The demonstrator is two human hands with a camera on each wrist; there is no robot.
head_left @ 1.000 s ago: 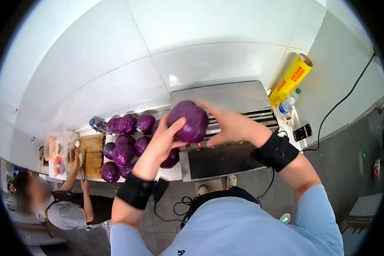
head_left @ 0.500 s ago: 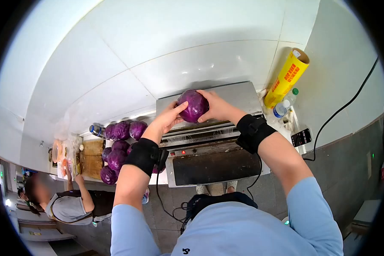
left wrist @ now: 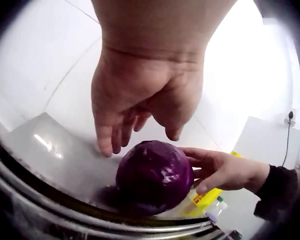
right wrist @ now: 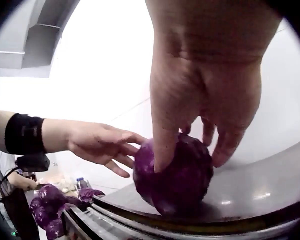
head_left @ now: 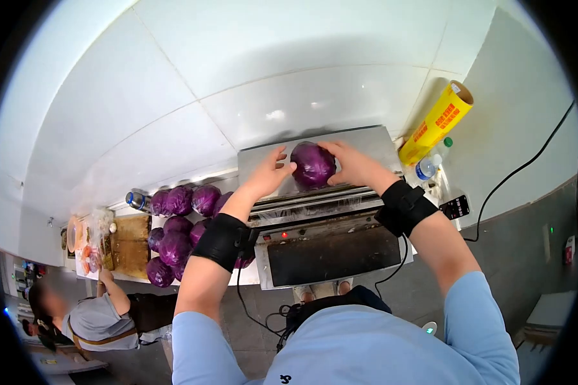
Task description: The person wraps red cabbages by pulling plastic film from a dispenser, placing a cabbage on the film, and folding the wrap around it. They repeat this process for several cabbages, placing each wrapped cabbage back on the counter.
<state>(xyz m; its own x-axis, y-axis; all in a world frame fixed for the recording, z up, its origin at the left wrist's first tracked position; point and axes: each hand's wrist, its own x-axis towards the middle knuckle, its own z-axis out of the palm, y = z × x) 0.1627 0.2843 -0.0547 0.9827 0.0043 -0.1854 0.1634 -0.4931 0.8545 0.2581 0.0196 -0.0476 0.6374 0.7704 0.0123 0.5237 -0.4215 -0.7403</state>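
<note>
One round red cabbage [head_left: 313, 165] with a shiny surface sits on the metal top plate [head_left: 253, 160] of a film-wrapping machine. My right hand [head_left: 356, 165] holds it from the right; in the right wrist view its thumb and fingers [right wrist: 165, 145] curve round the cabbage [right wrist: 190, 185]. To the left is my left hand [head_left: 266, 174], fingers spread and relaxed, the thumb tip right at the cabbage's side. In the left wrist view, the fingers of this left hand [left wrist: 145, 95] hang loosely above the cabbage [left wrist: 155, 177].
Several more red cabbages [head_left: 175, 249] are piled on the counter at the left, near a wooden cutting board [head_left: 131, 240]. A yellow film roll [head_left: 437, 122], bottles [head_left: 425, 168] and a phone [head_left: 455, 207] are at the right. Another person [head_left: 109, 321] stands at the far left.
The cabbage came across from the left in my left hand, was held by both hands, and now sits on the metal plate. My left hand has loosened and drawn away leftward.
</note>
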